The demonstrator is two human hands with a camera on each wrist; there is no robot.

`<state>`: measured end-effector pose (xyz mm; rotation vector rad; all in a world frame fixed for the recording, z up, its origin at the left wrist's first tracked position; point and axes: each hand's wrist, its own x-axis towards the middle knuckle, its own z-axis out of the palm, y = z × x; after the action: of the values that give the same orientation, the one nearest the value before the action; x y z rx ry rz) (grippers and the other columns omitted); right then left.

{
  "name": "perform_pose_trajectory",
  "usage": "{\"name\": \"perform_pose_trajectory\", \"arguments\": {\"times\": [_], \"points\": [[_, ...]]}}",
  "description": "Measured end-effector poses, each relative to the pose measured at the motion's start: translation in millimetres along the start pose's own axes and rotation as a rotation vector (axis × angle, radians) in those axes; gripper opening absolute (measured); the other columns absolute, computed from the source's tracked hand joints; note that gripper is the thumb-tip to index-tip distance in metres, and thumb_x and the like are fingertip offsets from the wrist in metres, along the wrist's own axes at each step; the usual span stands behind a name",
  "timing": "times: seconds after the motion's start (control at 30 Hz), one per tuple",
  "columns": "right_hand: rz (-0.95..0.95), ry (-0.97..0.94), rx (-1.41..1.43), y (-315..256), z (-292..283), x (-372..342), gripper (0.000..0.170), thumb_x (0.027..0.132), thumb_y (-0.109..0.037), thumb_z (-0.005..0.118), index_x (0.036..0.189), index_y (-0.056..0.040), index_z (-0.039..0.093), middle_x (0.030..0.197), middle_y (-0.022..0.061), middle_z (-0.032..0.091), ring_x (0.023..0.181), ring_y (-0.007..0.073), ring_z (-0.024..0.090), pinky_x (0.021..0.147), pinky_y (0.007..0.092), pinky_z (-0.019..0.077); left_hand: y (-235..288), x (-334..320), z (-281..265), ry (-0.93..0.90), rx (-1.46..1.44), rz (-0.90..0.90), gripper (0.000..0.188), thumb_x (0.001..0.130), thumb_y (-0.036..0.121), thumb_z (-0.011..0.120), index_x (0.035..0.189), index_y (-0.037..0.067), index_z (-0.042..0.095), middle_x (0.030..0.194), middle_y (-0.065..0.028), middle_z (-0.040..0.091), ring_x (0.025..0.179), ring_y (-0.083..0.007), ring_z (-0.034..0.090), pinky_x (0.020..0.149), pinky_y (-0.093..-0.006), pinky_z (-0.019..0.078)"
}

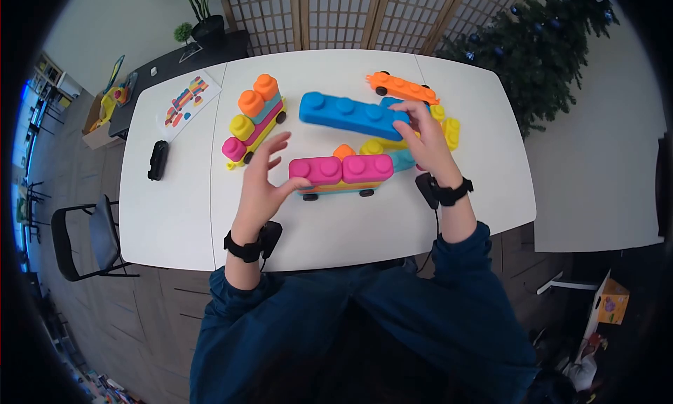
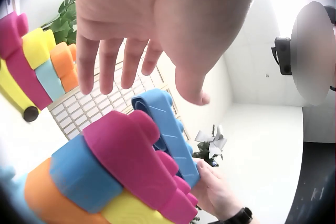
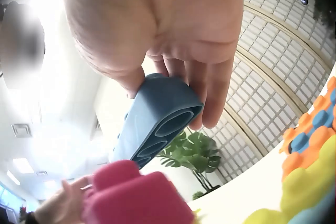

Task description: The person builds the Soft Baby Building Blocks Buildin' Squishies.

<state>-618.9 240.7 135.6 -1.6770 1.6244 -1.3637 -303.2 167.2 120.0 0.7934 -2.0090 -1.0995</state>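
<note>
While left hand (image 1: pixel 261 194) flanks two pink blocks (image 1: pixel 317 171), right (image 1: pixel 429 148) grips one blue block (image 1: pixel 345 117).

The bare left hand (image 1: pixel 262 192) hovers with fingers spread; the bare right hand (image 1: pixel 428 146) pinches, thumb opposing fingers.

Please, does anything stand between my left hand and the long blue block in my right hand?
Nothing visible stands between the left hand and the free end of the long blue block, which the right hand holds. The wheeled stack with pink top blocks appears to sit below that gap.
</note>
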Motion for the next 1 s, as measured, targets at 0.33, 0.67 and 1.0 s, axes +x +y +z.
{"name": "perform_pose_trajectory", "arguments": {"times": [0.33, 0.67, 1.0], "points": [[-0.058, -0.155, 0.068, -21, 12, -38, 0.025, 0.098, -0.012, 0.066, 0.119, -0.0015, 0.057, 0.119, 0.0104, 0.067, 0.109, 0.0208, 0.064, 0.098, 0.0339, 0.0486, 5, -2, 3, 0.040, -0.004, 0.028, 0.047, 0.095, 0.023, 0.071, 0.136, 0.002, 0.060, 0.126, -0.0167, 0.068, 0.115, -0.0271, 0.066, 0.103, -0.0372, 0.0496], [-0.102, -0.126, 0.046, -24, 14, -47, 0.030, 0.094, -0.012, 0.072, 0.120, -0.0034, 0.058, 0.118, 0.0115, 0.069, 0.106, 0.0244, 0.067, 0.094, 0.0334, 0.0508, 0, -11, -4, -0.026, -0.018, 0.004, 0.048, 0.094, 0.015, 0.070, 0.139, 0.003, 0.058, 0.129, -0.0155, 0.066, 0.120, -0.0249, 0.063, 0.105, -0.0392, 0.0489], [-0.091, -0.132, 0.008, -16, 20, -50, 0.033, 0.092, -0.012, 0.074, 0.119, -0.0037, 0.057, 0.117, 0.0123, 0.068, 0.105, 0.0275, 0.066, 0.093, 0.0342, 0.0512, -5, -11, -3, 0.014, 0.022, 0.038, 0.048, 0.090, 0.019, 0.076, 0.132, 0.001, 0.061, 0.122, -0.0171, 0.069, 0.112, -0.0297, 0.068, 0.100, -0.0377, 0.0520]]}}
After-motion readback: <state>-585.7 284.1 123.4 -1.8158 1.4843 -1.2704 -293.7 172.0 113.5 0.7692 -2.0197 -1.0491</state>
